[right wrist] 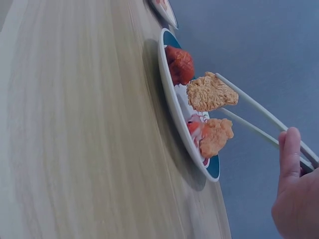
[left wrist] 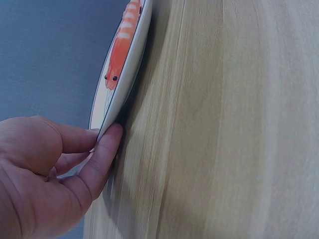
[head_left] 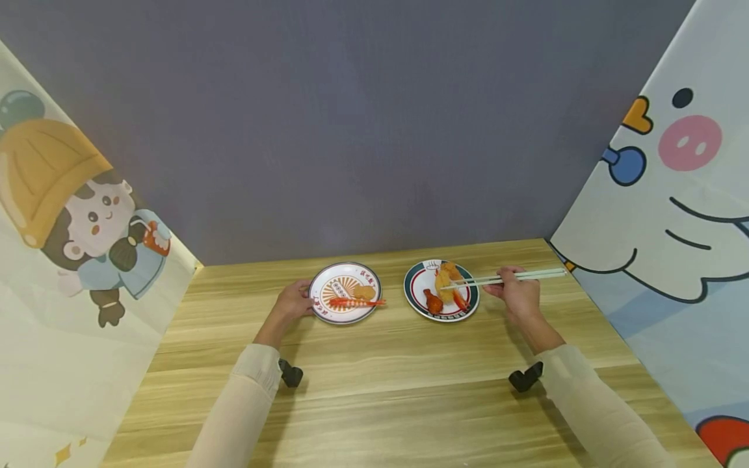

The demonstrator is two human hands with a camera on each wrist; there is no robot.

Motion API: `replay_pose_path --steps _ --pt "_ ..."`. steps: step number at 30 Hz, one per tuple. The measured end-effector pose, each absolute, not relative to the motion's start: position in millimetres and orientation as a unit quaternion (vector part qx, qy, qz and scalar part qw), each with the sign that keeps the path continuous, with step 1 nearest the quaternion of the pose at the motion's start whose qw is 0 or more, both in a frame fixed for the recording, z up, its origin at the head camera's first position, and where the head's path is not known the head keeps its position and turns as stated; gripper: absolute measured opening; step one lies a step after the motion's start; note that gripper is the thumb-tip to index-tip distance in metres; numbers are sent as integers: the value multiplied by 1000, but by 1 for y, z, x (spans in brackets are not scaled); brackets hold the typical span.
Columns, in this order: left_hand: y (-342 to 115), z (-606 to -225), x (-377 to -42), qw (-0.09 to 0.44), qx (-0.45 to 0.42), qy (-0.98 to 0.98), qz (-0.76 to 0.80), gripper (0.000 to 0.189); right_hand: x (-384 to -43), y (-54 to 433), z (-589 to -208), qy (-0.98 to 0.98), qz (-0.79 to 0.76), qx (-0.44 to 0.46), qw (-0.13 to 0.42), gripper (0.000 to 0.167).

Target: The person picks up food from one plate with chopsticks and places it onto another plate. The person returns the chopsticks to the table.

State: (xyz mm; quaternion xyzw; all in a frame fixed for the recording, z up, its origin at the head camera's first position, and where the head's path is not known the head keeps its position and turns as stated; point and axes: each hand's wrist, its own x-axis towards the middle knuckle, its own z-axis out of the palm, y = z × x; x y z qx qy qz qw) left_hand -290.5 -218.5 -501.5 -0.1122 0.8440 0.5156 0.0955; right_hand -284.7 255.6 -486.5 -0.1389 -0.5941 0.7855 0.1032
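Note:
My left hand (head_left: pixel 294 301) pinches the near-left rim of a white plate (head_left: pixel 318 289) with thumb and fingers. A red-and-white striped prawn (head_left: pixel 351 303) and a golden nugget-like piece (head_left: pixel 365 292) lie on that plate. My right hand (head_left: pixel 521 298) holds a pair of pale chopsticks (head_left: pixel 541 274), their tips at a breaded fried piece (right wrist: pixel 212 92) over the dark-rimmed plate (head_left: pixel 411 296). In the right wrist view the tips lie along this piece's two sides. That plate also bears a brown-red drumstick (head_left: pixel 433 302), another fried piece (right wrist: pixel 217 138) and a red prawn-like piece (head_left: pixel 460 299).
Both plates stand near the back of a wood-grain table (head_left: pixel 374 390), a short gap between them. A grey panel (head_left: pixel 351 130) rises behind the table. Cartoon-printed panels flank it, with a capped figure (head_left: pixel 93 208) at left and a white character (head_left: pixel 673 214) at right.

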Motion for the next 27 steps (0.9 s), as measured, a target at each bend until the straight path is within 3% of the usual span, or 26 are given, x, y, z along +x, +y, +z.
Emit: replay_pose_path --steps 20,27 --pt "-221 -504 -292 96 -106 847 512 61 -298 214 -481 -578 798 -130 107 14" --pt "-221 -505 -292 93 -109 847 511 60 -302 193 -480 -559 811 -134 113 8"
